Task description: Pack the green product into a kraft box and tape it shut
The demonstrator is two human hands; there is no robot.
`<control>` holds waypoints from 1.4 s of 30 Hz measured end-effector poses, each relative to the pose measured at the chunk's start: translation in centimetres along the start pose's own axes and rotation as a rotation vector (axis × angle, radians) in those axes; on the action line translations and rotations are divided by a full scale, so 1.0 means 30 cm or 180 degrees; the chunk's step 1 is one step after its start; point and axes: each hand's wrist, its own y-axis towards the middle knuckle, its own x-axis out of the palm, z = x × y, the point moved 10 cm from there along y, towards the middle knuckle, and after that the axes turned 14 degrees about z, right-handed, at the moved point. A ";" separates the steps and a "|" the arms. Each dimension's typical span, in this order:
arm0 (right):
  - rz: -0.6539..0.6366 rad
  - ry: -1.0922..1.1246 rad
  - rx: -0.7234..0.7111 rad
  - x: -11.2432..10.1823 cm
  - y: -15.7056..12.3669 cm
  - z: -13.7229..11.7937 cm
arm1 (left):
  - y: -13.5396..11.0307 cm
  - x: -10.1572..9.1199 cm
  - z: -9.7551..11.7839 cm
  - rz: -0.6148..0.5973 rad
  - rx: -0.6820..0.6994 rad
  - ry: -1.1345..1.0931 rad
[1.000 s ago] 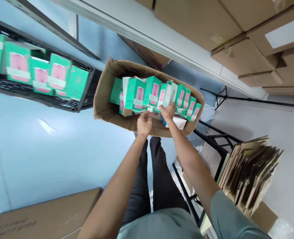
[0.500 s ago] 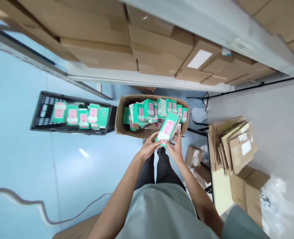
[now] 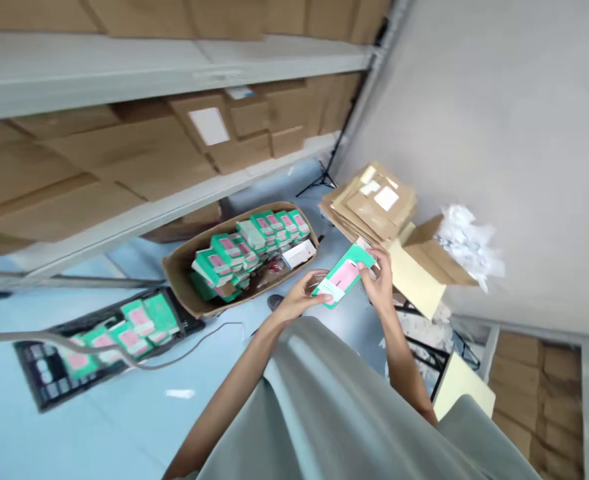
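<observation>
Open floor [image 3: 124, 443] at the lower left of the frame gives free passage up to the black crate [image 3: 26, 375], where a cable [image 3: 49, 338] crosses in front of it. The brown carton [image 3: 178, 277] near the centre admits entry from above; its walls block a sideways reach. Shelves [image 3: 124, 63] bound the upper left, and stacked cardboard [image 3: 374, 210] crowds the area beyond the held green box [image 3: 344, 275].

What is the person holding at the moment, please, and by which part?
A green and pink box: the left hand holds its lower end in the picture, the right hand its upper end.
</observation>
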 end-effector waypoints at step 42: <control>0.5939 -0.1199 0.2382 -2.494 -1.447 0.402 | -1.073 2.393 -1.255 -0.4968 -0.1338 0.2413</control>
